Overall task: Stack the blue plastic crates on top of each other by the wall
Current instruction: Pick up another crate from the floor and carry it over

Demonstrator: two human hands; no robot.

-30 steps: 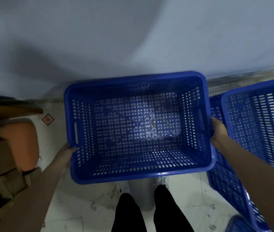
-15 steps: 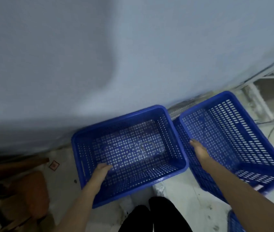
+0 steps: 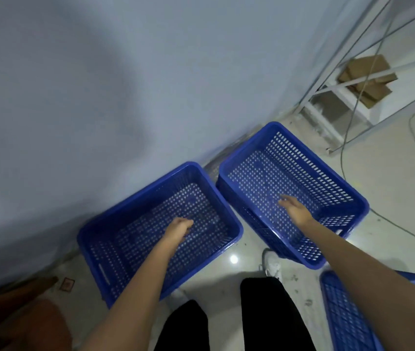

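Note:
Two blue perforated plastic crates stand side by side against the pale wall. The left crate rests on the floor; my left hand hovers above its inside, fingers loosely curled, holding nothing. The right crate sits higher, apparently on another crate beneath it. My right hand is spread open over its interior, touching nothing that I can make out. A third blue crate shows partly at the bottom right, behind my right forearm.
A white metal rack with brown cardboard and trailing cables stands at the far right. An orange-brown object and wooden pieces lie at the bottom left. My legs and a white shoe are on the glossy floor between the crates.
Both hands let go of the left crate, which now rests on the floor by the wall. My view rose and swung right; the right hand moved over the right crate.

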